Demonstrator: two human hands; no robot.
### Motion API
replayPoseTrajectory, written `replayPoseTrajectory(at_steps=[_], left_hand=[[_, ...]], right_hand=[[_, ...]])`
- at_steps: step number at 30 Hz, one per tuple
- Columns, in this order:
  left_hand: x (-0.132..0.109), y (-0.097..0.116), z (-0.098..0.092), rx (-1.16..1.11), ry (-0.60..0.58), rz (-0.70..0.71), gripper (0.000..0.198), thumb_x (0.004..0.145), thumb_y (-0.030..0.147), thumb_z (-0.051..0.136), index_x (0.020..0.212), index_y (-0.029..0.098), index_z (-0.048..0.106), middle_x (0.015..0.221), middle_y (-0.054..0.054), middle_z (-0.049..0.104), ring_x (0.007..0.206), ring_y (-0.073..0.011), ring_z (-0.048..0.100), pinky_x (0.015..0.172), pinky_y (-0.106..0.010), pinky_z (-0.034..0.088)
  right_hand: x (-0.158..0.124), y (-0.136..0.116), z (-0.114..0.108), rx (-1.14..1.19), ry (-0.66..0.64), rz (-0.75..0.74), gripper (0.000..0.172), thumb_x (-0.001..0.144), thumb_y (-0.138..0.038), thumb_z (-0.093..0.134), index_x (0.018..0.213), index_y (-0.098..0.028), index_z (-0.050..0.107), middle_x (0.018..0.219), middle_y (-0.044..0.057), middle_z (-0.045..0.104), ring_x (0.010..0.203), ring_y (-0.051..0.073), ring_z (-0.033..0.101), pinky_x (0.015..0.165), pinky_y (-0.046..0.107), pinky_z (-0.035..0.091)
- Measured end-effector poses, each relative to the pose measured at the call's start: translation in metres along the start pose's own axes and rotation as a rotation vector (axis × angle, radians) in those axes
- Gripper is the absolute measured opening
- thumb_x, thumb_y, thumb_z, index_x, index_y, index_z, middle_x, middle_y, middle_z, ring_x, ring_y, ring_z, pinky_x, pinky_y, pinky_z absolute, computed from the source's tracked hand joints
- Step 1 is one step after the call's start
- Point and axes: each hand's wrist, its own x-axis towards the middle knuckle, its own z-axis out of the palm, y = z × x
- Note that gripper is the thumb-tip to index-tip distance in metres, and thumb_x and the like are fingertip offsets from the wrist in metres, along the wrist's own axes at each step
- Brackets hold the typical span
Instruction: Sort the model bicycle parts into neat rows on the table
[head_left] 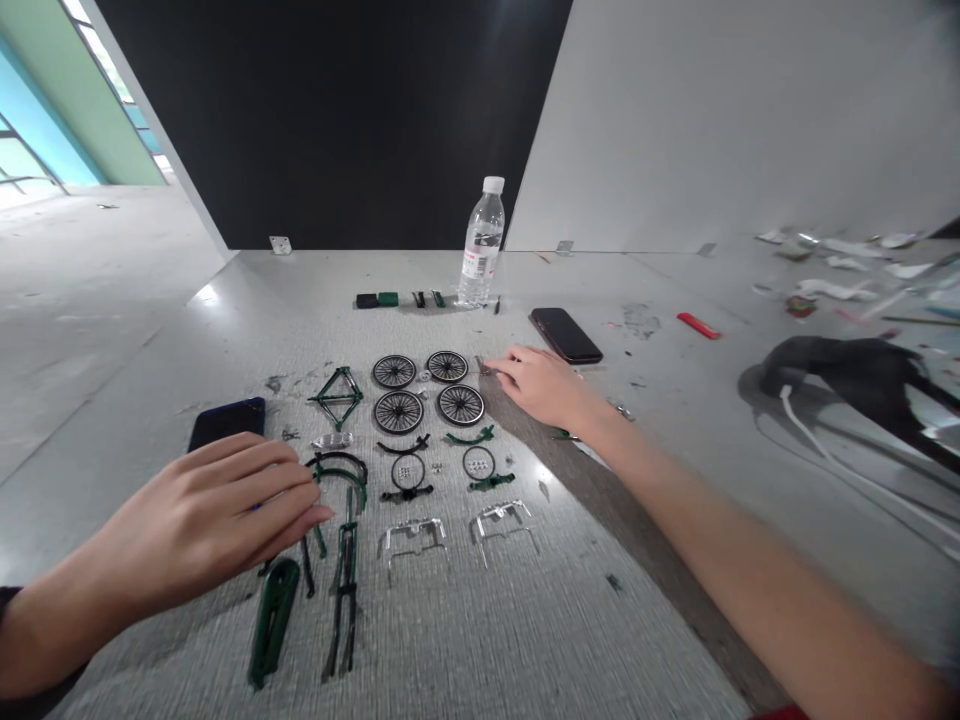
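Note:
My left hand (pixel 217 500) hovers over the left side of the laid-out parts, fingers stretched and near one another; nothing shows in it. Beneath and beside it lie black and green curved fenders (pixel 341 470), a long fork-like piece (pixel 347 570) and a dark green chain-cover-shaped part (pixel 274 620). My right hand (pixel 536 382) reaches forward, its index fingertip at a small metal-looking piece (pixel 482 366) right of the wheels. Thumb and index finger are apart. Several spoked miniature wheels (pixel 399 411) lie in two rows, with a green bicycle frame (pixel 340 400) to their left.
A water bottle (pixel 481 245) stands at the back near the black panel (pixel 337 120). Phones lie at right (pixel 566 334) and left (pixel 226 422). Small green and black blocks (pixel 388 299) sit behind the wheels. Clear brackets (pixel 414 537), a red object (pixel 698 325) and a black bag-like item (pixel 840 375) also lie here.

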Motion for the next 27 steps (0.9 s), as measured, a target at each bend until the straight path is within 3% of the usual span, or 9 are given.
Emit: replayPoseTrajectory(at_steps=[23, 27], left_hand=[[-0.002, 0.0, 0.001, 0.0, -0.015, -0.006, 0.014, 0.1, 0.021, 0.059, 0.089, 0.017, 0.066, 0.082, -0.002, 0.071, 0.077, -0.0173, 0.065, 0.073, -0.035, 0.05], [-0.001, -0.001, 0.0, 0.002, -0.001, -0.006, 0.014, 0.1, 0.02, 0.058, 0.089, 0.017, 0.066, 0.082, -0.001, 0.071, 0.078, -0.0173, 0.065, 0.073, -0.034, 0.05]], right_hand=[[0.0, -0.003, -0.002, 0.017, -0.021, 0.006, 0.05, 0.102, -0.028, 0.034, 0.138, -0.019, 0.067, 0.114, 0.016, 0.067, 0.088, 0.025, 0.061, 0.077, 0.039, 0.044], [-0.003, 0.006, -0.016, 0.038, 0.045, 0.015, 0.047, 0.101, -0.029, 0.036, 0.133, -0.021, 0.07, 0.115, 0.014, 0.068, 0.088, 0.024, 0.061, 0.077, 0.039, 0.044]])
